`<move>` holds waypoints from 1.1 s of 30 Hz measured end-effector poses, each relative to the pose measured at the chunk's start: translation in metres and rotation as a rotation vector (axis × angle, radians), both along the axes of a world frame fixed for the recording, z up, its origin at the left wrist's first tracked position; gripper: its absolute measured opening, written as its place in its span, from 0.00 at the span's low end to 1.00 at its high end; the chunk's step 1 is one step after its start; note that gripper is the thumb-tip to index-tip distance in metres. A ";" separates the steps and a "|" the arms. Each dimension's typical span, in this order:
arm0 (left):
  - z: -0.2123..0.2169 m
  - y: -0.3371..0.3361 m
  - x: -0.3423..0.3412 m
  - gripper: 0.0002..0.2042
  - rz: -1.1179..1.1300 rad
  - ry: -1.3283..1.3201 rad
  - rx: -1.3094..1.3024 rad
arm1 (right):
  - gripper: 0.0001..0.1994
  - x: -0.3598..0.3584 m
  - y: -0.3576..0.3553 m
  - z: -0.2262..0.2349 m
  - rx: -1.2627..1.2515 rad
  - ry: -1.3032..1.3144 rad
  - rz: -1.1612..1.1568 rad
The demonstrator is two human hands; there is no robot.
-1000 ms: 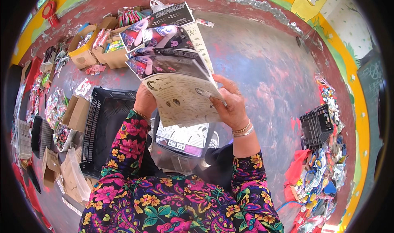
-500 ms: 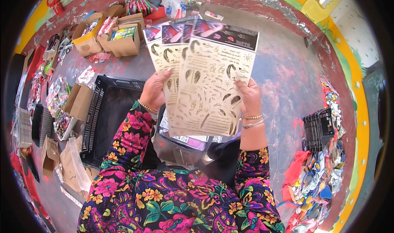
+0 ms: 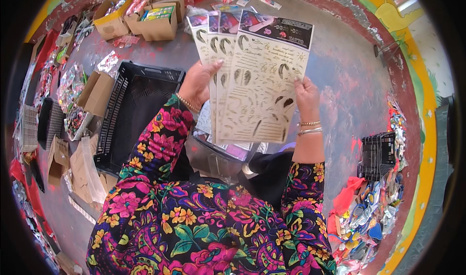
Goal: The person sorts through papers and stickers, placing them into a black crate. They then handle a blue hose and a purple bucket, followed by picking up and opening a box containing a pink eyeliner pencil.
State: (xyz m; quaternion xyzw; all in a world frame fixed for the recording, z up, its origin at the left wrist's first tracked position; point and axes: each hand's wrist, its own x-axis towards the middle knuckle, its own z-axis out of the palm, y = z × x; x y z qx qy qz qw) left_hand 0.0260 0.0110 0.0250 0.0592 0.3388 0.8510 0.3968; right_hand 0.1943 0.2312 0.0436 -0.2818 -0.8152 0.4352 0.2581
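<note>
Several temporary tattoo sheets are fanned out upright in front of me. They are cream with feather patterns and a dark pictured header. My left hand is closed on the left edges of the rear sheets, thumb in front. At the right edge of the front tattoo sheet, my right hand pinches it between thumb and fingers. The front sheet overlaps the others and hides much of them. Below the sheets, partly covered, stands a clear plastic bin with flat packages in it.
To the left lies a large black plastic crate. Cardboard boxes with packaged goods stand at the far left. A heap of small colourful goods and a small black crate are along the right wall.
Both hands and the sheets have risen and shifted a little right in the picture. The fan is spread wider, with more rear sheet edges showing. The surroundings have shifted too.
</note>
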 end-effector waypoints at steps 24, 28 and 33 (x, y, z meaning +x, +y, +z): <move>0.032 -0.043 -0.080 0.13 0.799 0.241 0.032 | 0.08 -0.010 0.013 -0.103 -0.915 -0.343 0.002; 0.038 -0.048 -0.081 0.13 0.791 0.239 0.032 | 0.06 -0.018 0.010 -0.162 -0.966 -0.455 0.083; 0.039 -0.048 -0.081 0.13 0.778 0.242 0.098 | 0.04 -0.018 -0.013 -0.237 -1.069 -0.465 -0.112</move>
